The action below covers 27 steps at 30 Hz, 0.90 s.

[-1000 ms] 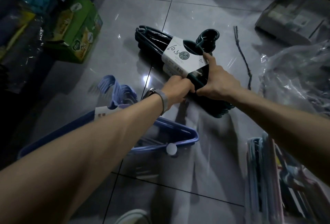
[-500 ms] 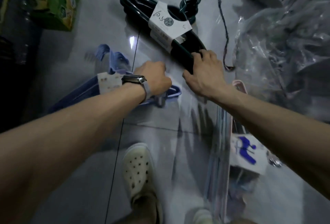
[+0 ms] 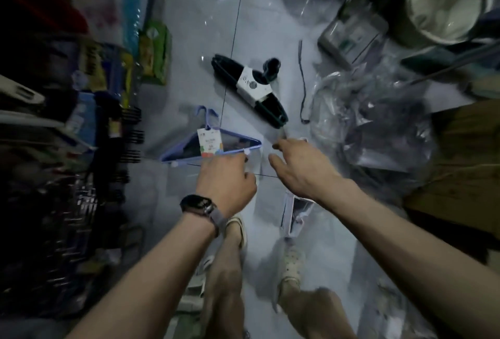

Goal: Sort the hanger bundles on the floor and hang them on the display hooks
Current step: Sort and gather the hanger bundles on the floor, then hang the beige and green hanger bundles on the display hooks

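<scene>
Dark hanger bundle [image 3: 266,107]: lies flat on the floor [image 3: 189,73], ahead of both hands and apart from them. Its long axis runs from far-left to near-right. A white paper band [image 3: 253,86] wraps the middle, and the hooks [image 3: 272,67] stick out on the far-right side, pointing away from the person.
Blue hanger bundle [image 3: 243,140]: lies flat on the floor, just left of the dark one. Its long bar runs left to right, the right end a little farther away. Its hook points away from the person, and a card label [image 3: 209,142] sits at the neck.
Pale bundle [image 3: 295,211]: on the floor below the right wrist, partly hidden; which way it points is unclear.
Left hand [image 3: 224,184]: back towards the camera, over the near bar of the blue bundle. The grip is loosely bent with nothing seen in it. A watch [image 3: 200,205] is on the wrist.
Right hand [image 3: 300,168]: fingers and thumb are spread, and the forefinger reaches towards the near-right end of the dark bundle. The grip is wide and has hold of nothing.
Around: a dark cord [image 3: 303,87] and crumpled plastic bags [image 3: 365,111] lie to the right, and a green box [image 3: 154,52] is at the far left.
Sharpness: the view is blurred.
</scene>
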Tool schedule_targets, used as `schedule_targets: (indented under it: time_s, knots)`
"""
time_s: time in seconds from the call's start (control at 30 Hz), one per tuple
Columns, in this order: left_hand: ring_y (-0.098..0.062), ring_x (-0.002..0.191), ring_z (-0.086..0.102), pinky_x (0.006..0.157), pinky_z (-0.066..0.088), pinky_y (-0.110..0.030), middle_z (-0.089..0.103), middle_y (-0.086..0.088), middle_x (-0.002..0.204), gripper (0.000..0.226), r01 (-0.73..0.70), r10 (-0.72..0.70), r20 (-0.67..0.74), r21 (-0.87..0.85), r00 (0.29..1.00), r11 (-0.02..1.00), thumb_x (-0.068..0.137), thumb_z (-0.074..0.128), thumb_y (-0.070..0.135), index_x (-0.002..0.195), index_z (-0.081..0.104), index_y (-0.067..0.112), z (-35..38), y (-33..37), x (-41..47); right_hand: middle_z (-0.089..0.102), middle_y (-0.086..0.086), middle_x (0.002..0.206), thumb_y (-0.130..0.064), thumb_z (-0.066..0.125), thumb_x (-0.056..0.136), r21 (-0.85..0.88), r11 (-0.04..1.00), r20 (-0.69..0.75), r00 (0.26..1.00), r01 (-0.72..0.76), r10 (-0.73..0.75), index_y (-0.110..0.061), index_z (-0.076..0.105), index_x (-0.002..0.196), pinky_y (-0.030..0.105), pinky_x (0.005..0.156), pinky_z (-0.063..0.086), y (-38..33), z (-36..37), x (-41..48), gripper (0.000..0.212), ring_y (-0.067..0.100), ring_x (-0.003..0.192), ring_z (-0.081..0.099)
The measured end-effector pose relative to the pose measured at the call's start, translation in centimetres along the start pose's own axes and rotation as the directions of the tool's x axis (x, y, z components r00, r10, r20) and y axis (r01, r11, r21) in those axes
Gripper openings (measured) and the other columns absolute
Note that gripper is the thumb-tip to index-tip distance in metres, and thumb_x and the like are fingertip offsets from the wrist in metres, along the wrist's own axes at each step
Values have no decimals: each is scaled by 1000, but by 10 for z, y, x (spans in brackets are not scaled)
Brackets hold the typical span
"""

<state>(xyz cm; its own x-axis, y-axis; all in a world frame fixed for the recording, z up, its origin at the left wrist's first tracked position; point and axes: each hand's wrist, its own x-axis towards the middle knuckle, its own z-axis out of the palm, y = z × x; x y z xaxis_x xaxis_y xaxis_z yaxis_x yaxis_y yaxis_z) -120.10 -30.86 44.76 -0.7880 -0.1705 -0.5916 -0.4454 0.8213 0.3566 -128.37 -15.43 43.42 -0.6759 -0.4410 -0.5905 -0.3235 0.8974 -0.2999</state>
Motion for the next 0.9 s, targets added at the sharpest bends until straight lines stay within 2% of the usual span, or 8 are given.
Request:
schedule_targets:
  time_s: [0.13,0.33,0.5,0.57,0.63,0.7,0.77,0.9]
  knots:
    - [-32,110,62,91,50,-42,69,-10,117,31,21,-22,-44,-19,999,1000,92,55,26,120,63,16,-63,26,-70,65,12,126,-43,40,105,-29,999,-19,999,26,-26,-14,61,126,48,94,52,-28,-78,-61,42,37,112,62]
    - [-30,100,63,76,46,-37,67,-5,103,27,80,-80,-78,-5,994,997,92,51,32,116,60,23,-103,70,-141,65,9,119,-44,37,107,-93,988,-71,989,122,-129,-15,61,123,46,90,53,-42,-141,-143,41,35,109,61]
    - [-30,105,65,87,51,-40,69,-7,113,38,240,-239,-183,-15,954,971,94,49,31,129,61,22,-110,127,-209,65,8,110,-46,33,104,-191,943,-35,958,274,-285,-18,59,101,46,90,53,-24,-173,-213,38,32,107,61]
    - [-30,105,64,87,50,-39,70,-7,114,39,315,-325,-215,-81,921,946,94,48,31,129,61,21,-104,147,-244,64,6,108,-47,32,103,-238,909,-14,934,343,-356,-20,57,97,46,89,53,-17,-180,-242,37,30,106,61]
    - [-30,111,63,91,50,-39,70,-6,119,44,372,-402,-223,-166,888,913,95,47,33,137,57,23,-93,166,-279,65,5,108,-47,35,104,-276,869,2,904,410,-426,-18,60,101,40,85,51,-11,-182,-271,38,29,104,61]
    - [-29,111,63,93,51,-39,69,-5,120,42,432,-488,-233,-254,841,866,95,48,35,134,59,23,-77,181,-314,66,4,110,-46,38,105,-309,826,24,873,471,-488,-17,62,105,36,80,45,-6,-182,-297,37,28,103,61]
    - [-30,109,64,91,52,-38,68,-5,119,36,490,-585,-230,-362,778,793,96,49,35,126,62,21,-62,191,-350,66,2,115,-47,38,105,-327,781,62,836,533,-545,-19,64,111,36,82,46,-5,-180,-319,39,26,107,62]
    - [-29,113,64,95,51,-38,68,-4,127,34,554,-724,-229,-508,651,659,97,49,32,126,61,21,-25,199,-413,68,1,120,-51,39,105,-355,682,194,764,640,-616,-22,64,121,38,89,50,-11,-159,-359,41,26,113,62]
